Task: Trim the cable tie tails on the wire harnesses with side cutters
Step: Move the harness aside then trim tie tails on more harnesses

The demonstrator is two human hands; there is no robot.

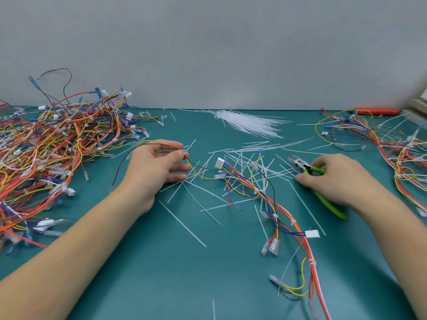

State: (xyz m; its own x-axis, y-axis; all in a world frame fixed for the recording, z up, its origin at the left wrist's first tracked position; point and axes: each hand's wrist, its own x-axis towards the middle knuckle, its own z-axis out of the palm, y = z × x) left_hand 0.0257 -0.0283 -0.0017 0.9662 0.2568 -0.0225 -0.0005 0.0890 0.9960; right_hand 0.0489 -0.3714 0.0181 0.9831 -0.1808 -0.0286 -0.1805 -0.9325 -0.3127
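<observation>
A multicoloured wire harness (277, 209) lies across the teal mat, running from the middle toward the lower right, with white connectors and cable ties along it. My left hand (154, 167) pinches its yellow and black wires between thumb and forefinger near the harness's far-left end. My right hand (335, 179) grips the green-handled side cutters (310, 169), whose metal jaws point left just above the mat. Several cut white tie tails (184, 225) lie scattered between my hands.
A big heap of harnesses (53, 148) fills the left of the mat. Another pile of harnesses (381, 144) lies at the right. A bundle of unused white cable ties (249, 123) sits at the back centre. An orange tool (379, 111) lies far right by the wall.
</observation>
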